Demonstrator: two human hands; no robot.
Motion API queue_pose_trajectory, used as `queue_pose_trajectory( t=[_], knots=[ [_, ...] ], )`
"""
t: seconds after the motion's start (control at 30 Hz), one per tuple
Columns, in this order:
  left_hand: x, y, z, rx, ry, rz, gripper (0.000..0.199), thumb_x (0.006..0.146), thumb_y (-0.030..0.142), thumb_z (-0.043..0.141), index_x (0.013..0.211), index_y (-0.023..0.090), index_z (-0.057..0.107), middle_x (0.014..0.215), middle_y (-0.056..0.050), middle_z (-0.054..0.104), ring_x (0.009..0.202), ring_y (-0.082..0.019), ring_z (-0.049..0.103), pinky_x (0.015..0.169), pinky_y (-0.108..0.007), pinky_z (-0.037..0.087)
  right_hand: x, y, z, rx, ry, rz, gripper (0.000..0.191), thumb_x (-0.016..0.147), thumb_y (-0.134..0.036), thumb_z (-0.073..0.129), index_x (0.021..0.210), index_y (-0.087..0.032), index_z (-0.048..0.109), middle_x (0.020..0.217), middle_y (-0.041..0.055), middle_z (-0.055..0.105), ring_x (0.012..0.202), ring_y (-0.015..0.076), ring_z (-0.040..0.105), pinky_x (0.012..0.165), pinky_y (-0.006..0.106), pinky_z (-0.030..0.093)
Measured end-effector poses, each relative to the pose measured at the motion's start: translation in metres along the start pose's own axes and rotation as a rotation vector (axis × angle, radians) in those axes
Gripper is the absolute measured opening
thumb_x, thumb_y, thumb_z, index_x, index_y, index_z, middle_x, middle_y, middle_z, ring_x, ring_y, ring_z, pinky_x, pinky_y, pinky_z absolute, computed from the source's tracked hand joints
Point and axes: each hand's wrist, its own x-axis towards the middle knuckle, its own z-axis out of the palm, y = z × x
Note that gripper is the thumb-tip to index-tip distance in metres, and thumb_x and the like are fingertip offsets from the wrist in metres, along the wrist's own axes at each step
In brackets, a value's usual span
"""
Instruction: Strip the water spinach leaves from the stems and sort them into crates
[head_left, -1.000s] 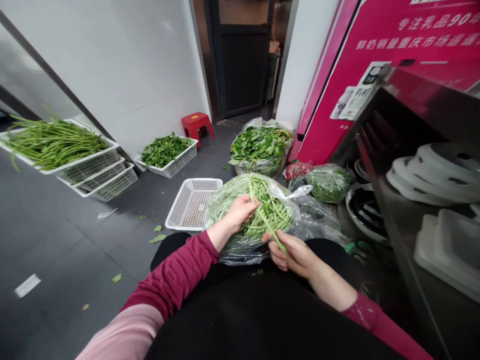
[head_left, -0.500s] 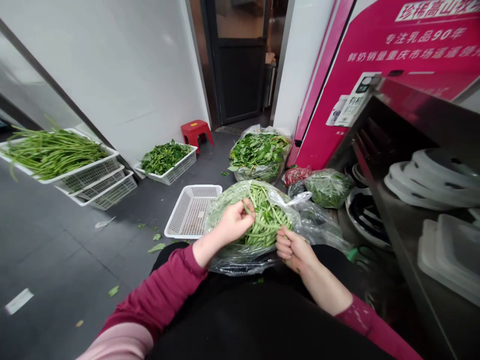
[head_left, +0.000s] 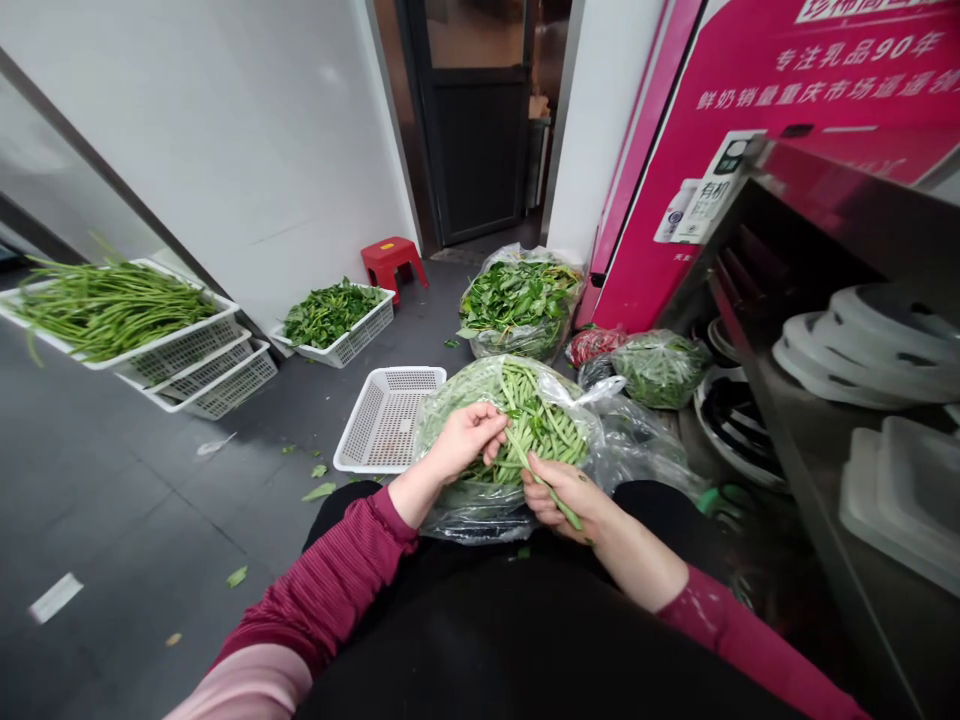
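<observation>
A long green bean (head_left: 518,446) stretches between my two hands. My left hand (head_left: 469,440) pinches its upper end between thumb and fingertips. My right hand (head_left: 564,494) is closed around its lower part, and a green length sticks out past the thumb; I cannot tell whether this is the same bean or a second one. Right beneath both hands lies a heap of green beans (head_left: 559,432) in an open clear plastic bag (head_left: 469,522), between my knees. Some leafy bits are mixed in among the beans.
A white perforated basket (head_left: 366,420) stands left of the bag. Farther off are a basket of leafy greens (head_left: 351,345), stacked baskets with long green stems (head_left: 120,310), a red stool (head_left: 392,262) and a bag of greens (head_left: 521,300). A metal shelf (head_left: 806,440) borders the right.
My right hand has moved left and slightly down, closer to my left hand. The bean now slants down between them, and a green length shows past my right thumb.
</observation>
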Motion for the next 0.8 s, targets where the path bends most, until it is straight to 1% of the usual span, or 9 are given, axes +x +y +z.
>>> queue_pose_trajectory(
  t=[0.13,0.23,0.33,0.4,0.5,0.57,0.63,0.7,0.8],
  knots=[
    [-0.024,0.009,0.015,0.425,0.124,0.291,0.018,0.077,0.034,0.053,0.073,0.016,0.054,0.065,-0.001,0.058,0.052,-0.009,0.053,0.051,-0.023,0.044,0.007,0.001,-0.008,0.145,0.174,-0.150,0.041,0.070,-0.049,0.065,0.065,-0.017,0.041,0.048,-0.0092,0.027,0.037,0.0012,0.021,0.031,0.013,0.012],
    [-0.049,0.012,0.035,0.669,-0.024,0.518,0.015,0.078,0.028,0.052,0.070,0.016,0.056,0.071,-0.005,0.063,0.068,-0.013,0.058,0.065,-0.025,0.046,0.013,0.004,-0.017,0.255,0.334,-0.217,0.040,0.070,-0.047,0.065,0.064,-0.017,0.039,0.045,-0.0102,0.026,0.034,0.0012,0.021,0.030,0.013,0.013],
    [-0.055,0.001,0.047,0.591,-0.180,0.325,0.018,0.082,0.031,0.047,0.073,0.016,0.051,0.057,0.000,0.058,0.050,-0.010,0.055,0.050,-0.021,0.044,0.012,0.010,-0.020,0.180,0.265,-0.157,0.038,0.072,-0.050,0.061,0.066,-0.017,0.042,0.045,-0.0078,0.034,0.035,0.0036,0.032,0.033,0.015,0.024],
    [-0.049,-0.011,0.047,0.594,-0.161,0.209,0.019,0.084,0.031,0.044,0.073,0.016,0.047,0.052,0.003,0.054,0.044,-0.009,0.051,0.045,-0.019,0.040,0.008,0.016,-0.016,0.085,0.127,-0.060,0.039,0.072,-0.052,0.060,0.068,-0.018,0.043,0.048,-0.0056,0.041,0.038,0.0053,0.038,0.035,0.017,0.029],
    [-0.038,-0.023,0.037,0.939,-0.153,0.390,0.018,0.083,0.023,0.042,0.068,0.016,0.049,0.063,-0.001,0.057,0.059,-0.011,0.055,0.055,-0.021,0.042,-0.001,0.022,-0.007,0.002,0.091,0.039,0.039,0.070,-0.051,0.062,0.069,-0.019,0.040,0.047,-0.0087,0.036,0.034,0.0025,0.026,0.032,0.014,0.017],
    [-0.032,-0.024,0.028,1.216,-0.262,0.527,0.017,0.083,0.020,0.041,0.072,0.016,0.053,0.070,-0.003,0.058,0.067,-0.014,0.056,0.060,-0.023,0.043,-0.005,0.024,-0.006,-0.059,0.148,0.027,0.040,0.068,-0.052,0.063,0.069,-0.020,0.038,0.046,-0.0110,0.029,0.033,0.0018,0.017,0.032,0.014,0.011],
    [-0.024,-0.022,0.018,1.406,-0.297,0.496,0.017,0.083,0.020,0.039,0.080,0.017,0.055,0.073,-0.004,0.058,0.068,-0.015,0.056,0.061,-0.024,0.043,-0.005,0.018,-0.014,-0.174,0.238,-0.054,0.041,0.069,-0.057,0.059,0.069,-0.021,0.038,0.046,-0.0109,0.028,0.034,0.0029,0.017,0.033,0.015,0.012],
    [-0.012,-0.019,0.007,1.520,-0.184,0.323,0.019,0.084,0.019,0.038,0.085,0.017,0.056,0.077,-0.005,0.059,0.070,-0.016,0.057,0.062,-0.025,0.044,-0.001,0.003,-0.031,-0.419,0.417,-0.225,0.040,0.071,-0.058,0.054,0.071,-0.020,0.042,0.048,-0.0086,0.034,0.036,0.0051,0.025,0.035,0.018,0.019],
    [0.005,-0.019,-0.006,1.611,-0.023,0.040,0.022,0.081,0.012,0.038,0.088,0.014,0.058,0.090,-0.010,0.058,0.072,-0.017,0.059,0.065,-0.028,0.046,0.015,-0.032,-0.064,-1.057,0.784,-0.445,0.028,0.071,-0.046,0.059,0.076,-0.018,0.054,0.059,-0.0005,0.051,0.053,0.0123,0.046,0.049,0.023,0.033]
  ],
)
